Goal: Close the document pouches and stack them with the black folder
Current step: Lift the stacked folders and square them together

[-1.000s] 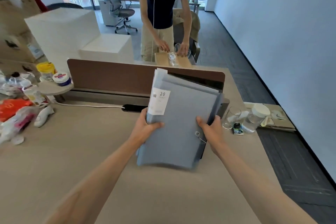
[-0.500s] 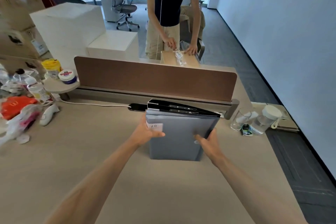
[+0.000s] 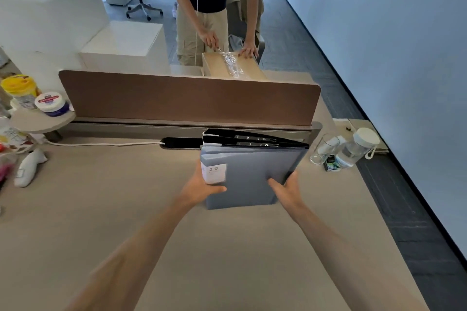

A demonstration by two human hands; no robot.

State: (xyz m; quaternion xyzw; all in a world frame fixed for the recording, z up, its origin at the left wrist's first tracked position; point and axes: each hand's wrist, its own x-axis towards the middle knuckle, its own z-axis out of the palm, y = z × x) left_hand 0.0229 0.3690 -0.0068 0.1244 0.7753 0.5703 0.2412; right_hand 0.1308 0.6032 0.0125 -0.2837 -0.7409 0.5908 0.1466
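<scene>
I hold a bundle upright on its lower edge on the beige desk [image 3: 126, 209]. In front are the grey-blue document pouches [image 3: 252, 177], one with a white paper marked "20" showing at its left. Behind them stands the black folder [image 3: 252, 139], only its top edge visible. My left hand [image 3: 199, 188] grips the bundle's left side, thumb over the front. My right hand [image 3: 286, 188] grips the right side near the lower corner. How the pouches are fastened is hidden.
A brown divider [image 3: 189, 96] runs across the desk behind the bundle. A glass [image 3: 322, 150] and a clear bottle [image 3: 356, 148] stand at the right edge. Tubs, packets and a white item [image 3: 27, 168] crowd the left. A person beyond the divider handles a cardboard box [image 3: 232, 65].
The bundle went from tilted back and lifted to standing upright on the desk. Both hands stayed on its sides. The camera has tipped downward.
</scene>
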